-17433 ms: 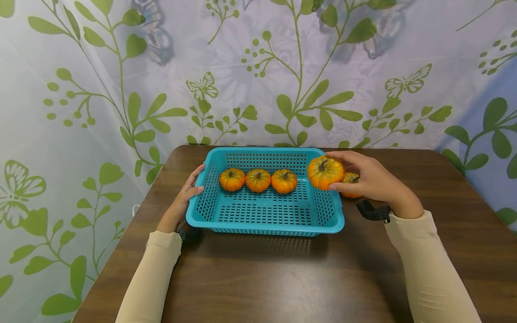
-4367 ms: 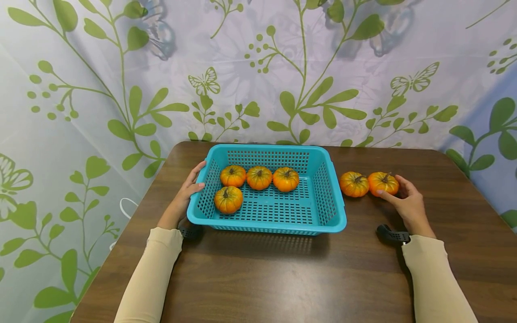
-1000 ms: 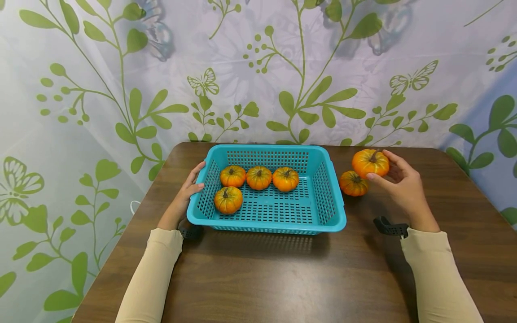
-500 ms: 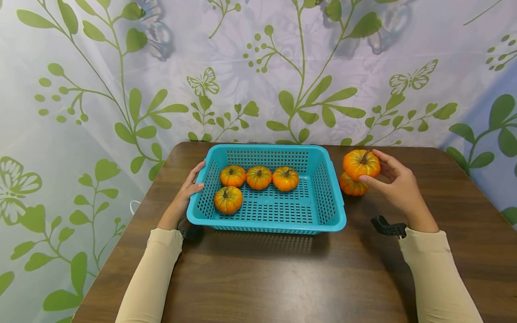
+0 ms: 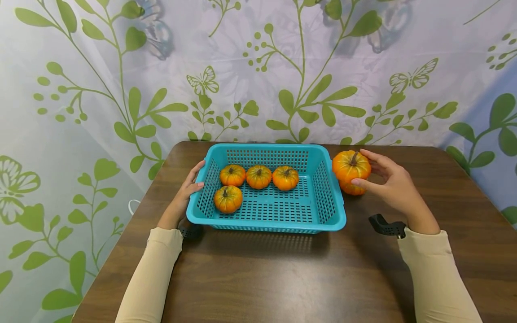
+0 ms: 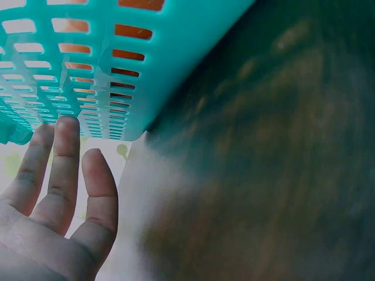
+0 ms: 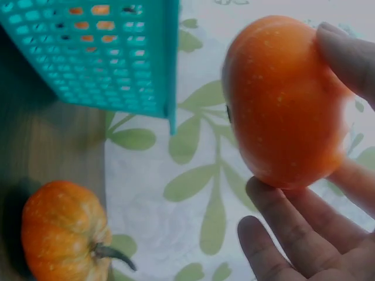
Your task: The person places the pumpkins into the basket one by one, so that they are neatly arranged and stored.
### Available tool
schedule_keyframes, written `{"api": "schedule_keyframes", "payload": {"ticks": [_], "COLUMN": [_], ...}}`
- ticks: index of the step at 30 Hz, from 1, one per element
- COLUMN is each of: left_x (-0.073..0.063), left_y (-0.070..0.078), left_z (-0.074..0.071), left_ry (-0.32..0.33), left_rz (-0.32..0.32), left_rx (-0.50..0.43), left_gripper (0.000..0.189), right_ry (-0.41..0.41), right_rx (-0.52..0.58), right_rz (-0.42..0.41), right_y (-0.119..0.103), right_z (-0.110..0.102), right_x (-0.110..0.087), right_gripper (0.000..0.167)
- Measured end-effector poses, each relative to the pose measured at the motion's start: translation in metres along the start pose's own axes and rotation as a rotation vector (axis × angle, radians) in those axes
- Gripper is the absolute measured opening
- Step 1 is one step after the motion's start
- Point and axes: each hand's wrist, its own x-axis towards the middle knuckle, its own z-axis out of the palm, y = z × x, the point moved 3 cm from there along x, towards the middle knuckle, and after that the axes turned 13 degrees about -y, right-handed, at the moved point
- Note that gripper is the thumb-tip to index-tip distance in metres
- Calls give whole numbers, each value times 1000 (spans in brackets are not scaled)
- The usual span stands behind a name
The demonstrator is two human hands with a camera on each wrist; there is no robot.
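Observation:
My right hand (image 5: pixel 389 181) pinches a small orange pumpkin (image 5: pixel 350 164) between thumb and fingers, raised beside the right rim of a turquoise plastic basket (image 5: pixel 266 228). Behind and below it, partly hidden, another pumpkin (image 5: pixel 352 189) sits on the table; the right wrist view shows this pumpkin (image 7: pixel 64 234) well under the held one. My left hand (image 5: pixel 182 197) rests against the basket's left side, thumb and index fingertip at the rim. In the left wrist view its fingers (image 6: pixel 65 170) are fairly straight beside the perforated wall. Inside are several pumpkins: a back row and one pumpkin (image 5: pixel 228 199) at front left.
The basket stands on a dark brown wooden table (image 5: pixel 258 278), towards its back edge. A patterned cloth (image 5: pixel 258 67) with green leaves and butterflies hangs behind and to the left. A white cord (image 5: pixel 132 205) shows at the table's left edge.
A fourth pumpkin was put in the basket's front left. My right hand then lifted another from the table's right and has carried it left towards the basket. My left hand has stayed put.

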Motion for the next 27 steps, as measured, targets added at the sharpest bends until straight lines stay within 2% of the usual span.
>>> {"api": "schedule_keyframes", "payload": {"ticks": [6,11,18,24,27], "left_x": [1,1,1,1,1], "left_y": [-1,-3,-2,-2,-2], "left_z": [-1,-1,-1,-1,-1], "left_ry": [-4,-6,-3,-6,-5], "left_rz": [1,-4,-3,-3,0], "left_rx": [-25,-40,-40,-39,-39], "left_gripper": [78,79,79,78,78], "right_ry": [-84,-117,-160,-248,-299], "right_rx": [-4,3,-3,-26,-15], "right_rz": [-8,-28,-115,-182,-184], "right_y": [-11,-17,-23,-31,-37], "right_z": [5,9,10,14,15], "right_x": [3,4,11,20,24], "right_gripper": [80,79,79,77,77]}}
